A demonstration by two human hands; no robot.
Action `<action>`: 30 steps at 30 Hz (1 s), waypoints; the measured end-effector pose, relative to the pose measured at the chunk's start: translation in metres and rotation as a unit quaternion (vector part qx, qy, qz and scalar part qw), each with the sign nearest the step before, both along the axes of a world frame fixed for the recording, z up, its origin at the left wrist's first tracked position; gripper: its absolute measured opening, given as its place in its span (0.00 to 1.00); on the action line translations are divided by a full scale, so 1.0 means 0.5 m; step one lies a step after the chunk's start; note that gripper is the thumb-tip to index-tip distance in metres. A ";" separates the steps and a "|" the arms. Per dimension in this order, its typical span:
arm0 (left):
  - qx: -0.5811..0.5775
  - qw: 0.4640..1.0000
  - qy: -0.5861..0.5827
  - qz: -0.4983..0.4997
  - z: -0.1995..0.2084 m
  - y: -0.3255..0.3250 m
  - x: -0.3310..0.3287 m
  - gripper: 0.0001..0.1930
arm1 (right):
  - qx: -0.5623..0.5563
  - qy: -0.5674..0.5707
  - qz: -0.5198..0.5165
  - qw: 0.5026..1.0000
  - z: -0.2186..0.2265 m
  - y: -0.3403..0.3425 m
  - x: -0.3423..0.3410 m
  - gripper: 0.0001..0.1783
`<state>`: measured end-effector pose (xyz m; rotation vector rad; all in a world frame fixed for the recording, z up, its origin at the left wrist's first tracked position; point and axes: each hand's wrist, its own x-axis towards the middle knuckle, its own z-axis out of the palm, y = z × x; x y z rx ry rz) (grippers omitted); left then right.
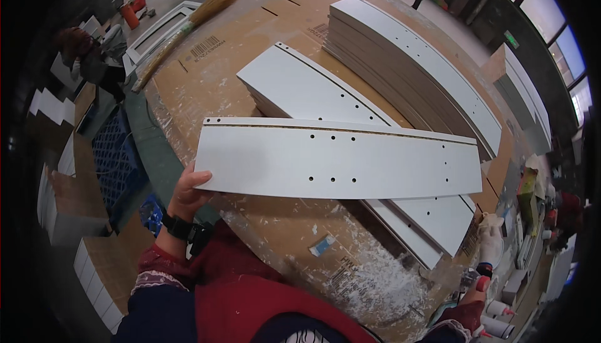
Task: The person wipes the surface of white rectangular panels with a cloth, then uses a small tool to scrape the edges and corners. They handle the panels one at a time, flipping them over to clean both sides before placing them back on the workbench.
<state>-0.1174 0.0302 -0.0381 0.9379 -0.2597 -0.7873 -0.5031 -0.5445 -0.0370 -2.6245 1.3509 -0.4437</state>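
Note:
My left hand (190, 187) grips the left end of a long white drilled panel (269, 161), thumb on its face and fingers hidden beneath. The panel has a groove along its far edge and several dark holes. It lies tilted across a stack of similar white panels (294, 83). At the right, my right hand (491, 235), in a white glove, is near the right ends of the panels. Its fingers are small and blurred, and I cannot make out whether they hold anything. A small blue and white packet (322, 245) lies on the cardboard in front of the panels.
Brown cardboard (250, 26) covers the worktable, with white flakes (382, 280) strewn near me. A tall stack of curved panels (400, 48) stands behind. A broom (188, 26) lies at the far left. White bottles (498, 325) sit at the lower right. Another person (94, 55) is at the left.

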 end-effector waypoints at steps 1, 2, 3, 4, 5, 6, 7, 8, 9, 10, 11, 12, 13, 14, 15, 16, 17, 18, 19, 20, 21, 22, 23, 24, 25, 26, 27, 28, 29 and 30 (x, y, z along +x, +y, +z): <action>-0.014 1.000 0.014 0.002 0.003 0.018 -0.020 0.32 | 0.074 0.059 -0.150 0.984 0.116 0.056 0.032 0.18; -0.065 0.996 0.035 -0.044 -0.030 0.008 0.001 0.31 | 0.140 -0.215 -0.133 0.957 0.096 -0.059 -0.161 0.16; -0.077 0.994 0.050 -0.055 -0.035 0.014 -0.007 0.31 | 0.075 -0.306 -0.156 0.936 0.140 -0.032 -0.187 0.15; -0.101 0.990 0.070 -0.072 -0.045 0.009 -0.016 0.31 | 0.106 -0.503 -0.155 0.844 0.188 -0.001 -0.210 0.15; -0.125 0.984 0.092 -0.086 -0.052 0.006 -0.027 0.31 | 0.094 -0.523 -0.153 0.833 0.247 0.033 -0.223 0.17; -0.141 0.979 0.111 -0.100 -0.053 0.002 -0.034 0.31 | 0.079 -0.520 -0.142 0.839 0.309 0.078 -0.231 0.18; -0.154 0.974 0.126 -0.111 -0.042 0.002 -0.043 0.30 | 0.078 -0.519 -0.122 0.842 0.352 0.119 -0.230 0.19; -0.163 0.968 0.141 -0.127 -0.031 0.001 -0.048 0.30 | 0.088 -0.513 -0.092 0.849 0.387 0.159 -0.224 0.20; -0.156 0.970 0.129 -0.137 -0.031 0.003 -0.047 0.30 | 0.119 -0.506 -0.046 0.853 0.411 0.192 -0.213 0.23; -0.149 0.971 0.117 -0.148 -0.030 0.006 -0.045 0.30 | 0.150 -0.497 -0.002 0.855 0.432 0.222 -0.207 0.26; -0.143 0.971 0.103 -0.159 -0.030 0.010 -0.043 0.30 | 0.179 -0.488 0.043 0.853 0.451 0.255 -0.201 0.28; -0.148 0.970 0.107 -0.161 -0.032 0.013 -0.045 0.29 | 0.208 -0.477 0.086 0.850 0.469 0.288 -0.187 0.31; -0.155 0.966 0.121 -0.166 -0.037 0.010 -0.048 0.28 | 0.217 -0.425 0.126 0.870 0.476 0.355 -0.123 0.31; -0.159 0.963 0.132 -0.173 -0.039 0.006 -0.051 0.28 | 0.225 -0.374 0.165 0.885 0.482 0.425 -0.051 0.31; -0.162 0.959 0.145 -0.179 -0.037 0.002 -0.054 0.28 | 0.201 -0.325 0.184 0.906 0.452 0.471 0.053 0.27; -0.156 0.961 0.165 -0.157 -0.032 -0.003 -0.058 0.29 | 0.172 -0.275 0.207 0.923 0.423 0.525 0.169 0.22; -0.148 0.960 0.184 -0.150 -0.030 0.009 -0.053 0.28 | 0.162 -0.236 0.246 0.926 0.367 0.559 0.301 0.18; -0.151 0.953 0.211 -0.154 -0.030 0.014 -0.040 0.28 | 0.226 -0.203 0.235 0.923 0.333 0.582 0.374 0.17; -0.160 0.942 0.241 -0.172 -0.030 0.009 -0.031 0.28 | 0.278 -0.136 0.167 0.936 0.287 0.561 0.398 0.18; -0.160 0.947 0.216 -0.175 -0.029 -0.003 -0.027 0.27 | 0.177 -0.118 0.231 0.949 0.245 0.559 0.413 0.18; -0.156 0.956 0.184 -0.165 -0.024 -0.008 -0.025 0.27 | 0.081 -0.098 0.304 0.944 0.212 0.562 0.441 0.19; -0.147 0.966 0.157 -0.147 -0.022 -0.007 -0.028 0.26 | 0.011 -0.085 0.320 0.943 0.201 0.561 0.472 0.18; -0.143 0.967 0.152 -0.143 -0.021 -0.004 -0.032 0.27 | -0.057 -0.070 0.332 0.939 0.193 0.564 0.497 0.16; -0.140 0.969 0.148 -0.137 -0.021 -0.004 -0.036 0.27 | -0.125 -0.055 0.344 0.929 0.184 0.565 0.509 0.15; -0.138 0.971 0.144 -0.131 -0.021 -0.003 -0.039 0.27 | -0.124 -0.041 0.310 0.942 0.173 0.564 0.507 0.13; -0.138 0.971 0.146 -0.131 -0.019 -0.005 -0.040 0.27 | -0.126 -0.027 0.276 0.953 0.168 0.552 0.502 0.12; -0.133 0.971 0.149 -0.130 -0.018 -0.001 -0.042 0.27 | -0.123 -0.015 0.242 0.962 0.154 0.537 0.496 0.10; -0.130 0.971 0.152 -0.128 -0.019 0.001 -0.044 0.27 | -0.166 0.014 0.204 0.965 0.132 0.493 0.489 0.10; -0.128 0.972 0.150 -0.128 -0.023 -0.002 -0.047 0.27 | -0.210 0.048 0.160 0.963 0.113 0.421 0.465 0.09; -0.124 0.974 0.145 -0.123 -0.025 -0.002 -0.050 0.27 | -0.218 0.045 0.120 0.968 0.109 0.349 0.446 0.09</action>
